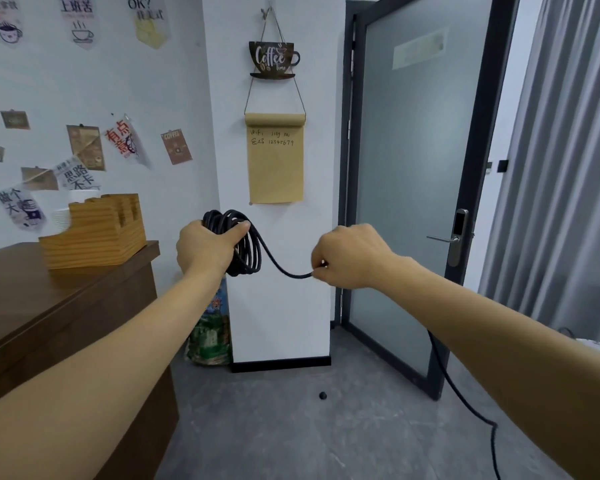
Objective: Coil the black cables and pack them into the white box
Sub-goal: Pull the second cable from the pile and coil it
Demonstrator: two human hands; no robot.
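Note:
My left hand (207, 249) grips a coil of black cable (248, 249) made of several loops, held up at chest height in front of the white pillar. From the coil a loose strand sags to the right into my right hand (347, 258), which pinches the black cable there. Below my right forearm the rest of the cable (465, 400) hangs down and trails across the grey floor to the bottom right. The white box is not in view.
A brown wooden counter (49, 306) stands at the left with a wooden slotted box (94, 233) on it. A green printed bag (210, 334) leans at the pillar's foot. A frosted glass door (406, 188) and grey curtain (568, 168) are right. A small black doorstop (323, 395) sits on the floor.

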